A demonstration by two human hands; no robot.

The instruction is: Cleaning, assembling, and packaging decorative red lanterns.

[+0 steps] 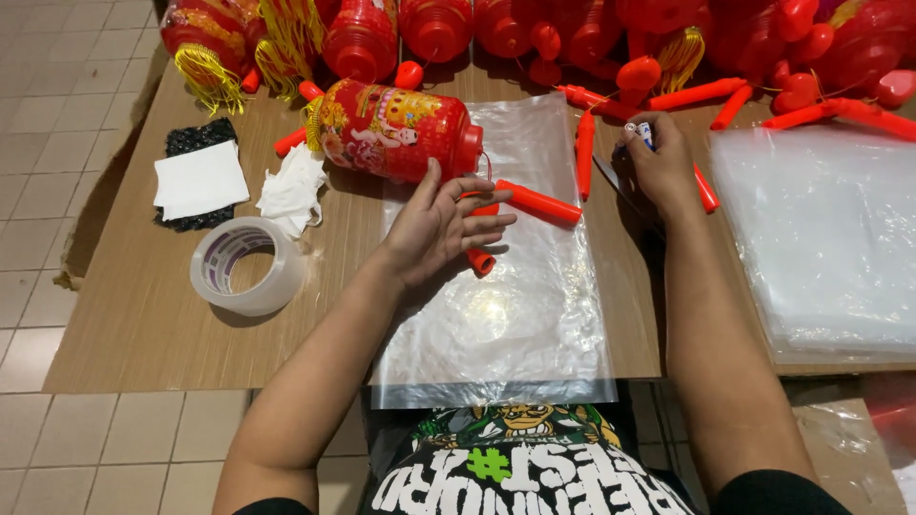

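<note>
Bagging stn: L hand on red handle stick over clear bag, R hand w/ pen at far right of bag.

Left hand (441,224) rests flat, fingers apart and extended, palm over one red handle stick (537,202) lying on the clear plastic bag (496,324) mid-desk (143,324); not clamped. Right hand (658,167) fingers together around a pen (637,132). Printed red lantern (396,129) lies on its side just far-left of the L hand, touching the bag's far edge. Tape roll (246,264) near left. Judgement: keep bag flat w/ L palm, line stick parallel to the bag's long side, avoid creasing film; bag mouth not discernible.
</note>
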